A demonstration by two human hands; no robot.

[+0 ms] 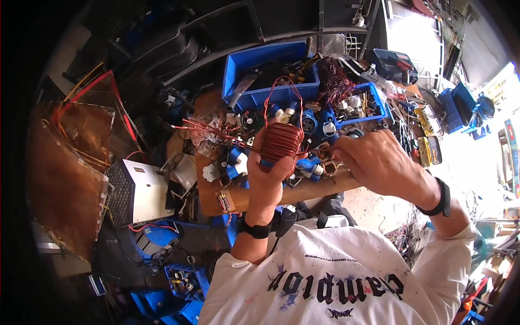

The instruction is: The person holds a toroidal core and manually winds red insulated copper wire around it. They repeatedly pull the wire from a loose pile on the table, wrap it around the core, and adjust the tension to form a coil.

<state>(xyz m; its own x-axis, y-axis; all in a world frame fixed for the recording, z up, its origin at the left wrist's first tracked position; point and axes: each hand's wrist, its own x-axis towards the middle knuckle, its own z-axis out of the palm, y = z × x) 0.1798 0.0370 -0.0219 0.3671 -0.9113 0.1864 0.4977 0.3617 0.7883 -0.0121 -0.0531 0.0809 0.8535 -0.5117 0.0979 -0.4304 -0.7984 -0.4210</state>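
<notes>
My left hand (266,181) is wrapped round a coil of copper-coloured wire (281,142), thumb across its lower front, with a bit of blue showing beneath the windings. Loops of wire rise from its top, and several loose wire ends (206,124) stick out to the left. My right hand (382,160) is held to the right of the coil, apart from it, fingers curled together; what they hold, if anything, is hidden. Blue-and-white connector fittings (238,162) and small parts crowd the wooden table (216,200) beneath both hands.
A large blue bin (244,97) stands at the back, a smaller blue crate (374,115) of parts to its right. A metal-cased machine (138,192) is at left beside a brown sheet (65,189). Tools and cases (428,149) crowd the right; more blue bins (181,281) lie low at left.
</notes>
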